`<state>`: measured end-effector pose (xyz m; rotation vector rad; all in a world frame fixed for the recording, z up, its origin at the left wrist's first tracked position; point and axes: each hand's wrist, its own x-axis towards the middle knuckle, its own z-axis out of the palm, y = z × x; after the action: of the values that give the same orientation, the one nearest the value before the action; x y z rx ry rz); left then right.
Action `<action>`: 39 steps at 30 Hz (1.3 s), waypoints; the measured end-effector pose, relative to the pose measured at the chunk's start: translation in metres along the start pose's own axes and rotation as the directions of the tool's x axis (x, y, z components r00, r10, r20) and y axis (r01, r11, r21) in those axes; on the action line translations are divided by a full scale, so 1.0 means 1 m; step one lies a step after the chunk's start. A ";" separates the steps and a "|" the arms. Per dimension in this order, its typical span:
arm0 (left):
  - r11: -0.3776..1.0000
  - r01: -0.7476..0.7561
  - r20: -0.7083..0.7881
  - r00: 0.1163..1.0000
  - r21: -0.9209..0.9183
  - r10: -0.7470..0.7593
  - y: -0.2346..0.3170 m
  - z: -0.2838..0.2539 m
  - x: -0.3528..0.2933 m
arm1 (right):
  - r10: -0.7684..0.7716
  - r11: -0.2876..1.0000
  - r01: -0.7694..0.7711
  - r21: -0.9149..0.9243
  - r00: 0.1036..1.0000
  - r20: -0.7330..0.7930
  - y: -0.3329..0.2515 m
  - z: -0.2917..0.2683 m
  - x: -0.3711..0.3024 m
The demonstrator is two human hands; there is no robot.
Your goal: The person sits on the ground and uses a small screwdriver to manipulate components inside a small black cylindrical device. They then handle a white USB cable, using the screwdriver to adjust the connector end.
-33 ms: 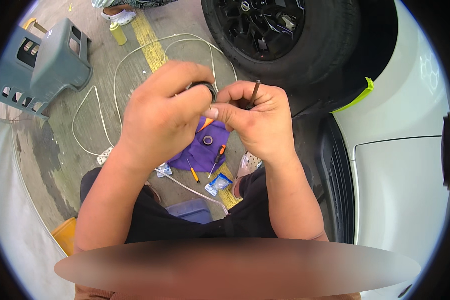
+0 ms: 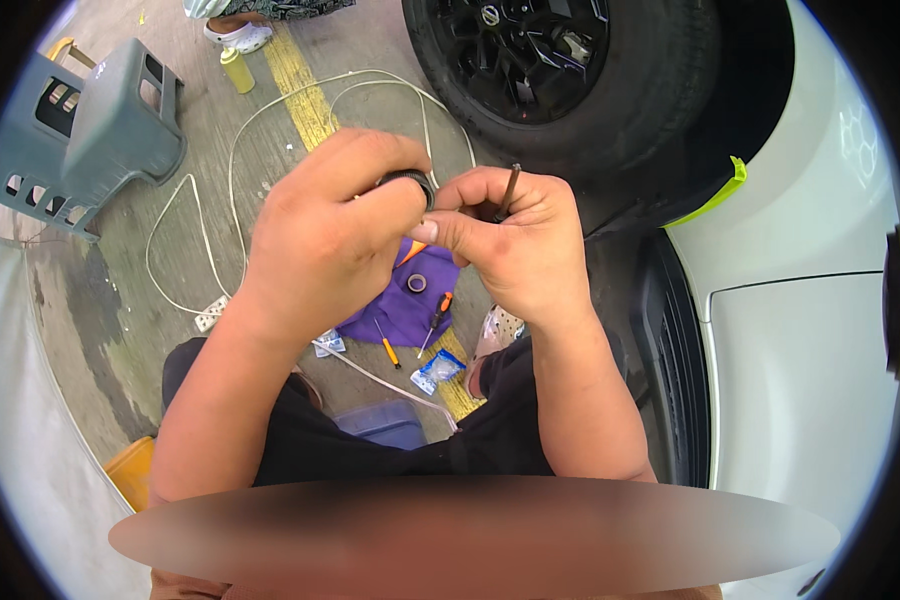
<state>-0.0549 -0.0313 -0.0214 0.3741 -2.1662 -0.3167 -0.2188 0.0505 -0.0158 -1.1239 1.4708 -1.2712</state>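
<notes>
The left hand [image 2: 335,235] and right hand [image 2: 515,245] meet in front of the chest, above the concrete floor [image 2: 130,260], thumbs touching; the left hand is curled shut around a black ring-shaped roll [image 2: 410,183] — only its dark upper rim shows between thumb and forefinger; the right hand is closed on a thin dark rod [image 2: 511,190], pinched low so that its free end sticks out above the knuckles. The rod's long axis runs near upright in the picture, tilted slightly right, its tip pointing toward the black car wheel [image 2: 560,60]; it looks slim, straight and brownish-black. Below the hands lies a purple cloth [image 2: 405,310] with a small roll of tape [image 2: 417,283] and an orange-handled screwdriver [image 2: 436,318] on it; a white cable [image 2: 232,180] loops across the floor beside a grey plastic stool [image 2: 90,130].
</notes>
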 end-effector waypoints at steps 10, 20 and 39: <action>1.000 -0.026 0.005 1.000 0.015 0.026 -0.003 0.007 0.001 | -0.042 0.996 0.044 -0.082 0.999 0.027 -0.002 -0.005 0.006; 0.999 -0.010 -0.007 1.000 0.046 0.010 -0.003 0.012 -0.002 | 0.046 0.999 -0.044 -0.023 0.997 0.067 0.000 -0.005 0.005; 0.989 0.149 -0.102 0.984 0.008 -0.147 0.000 0.012 -0.004 | -0.057 0.997 0.057 0.050 0.998 -0.013 0.006 0.011 0.000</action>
<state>-0.0623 -0.0291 -0.0314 0.5506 -2.0466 -0.3563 -0.2088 0.0487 -0.0230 -1.1340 1.4166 -1.3492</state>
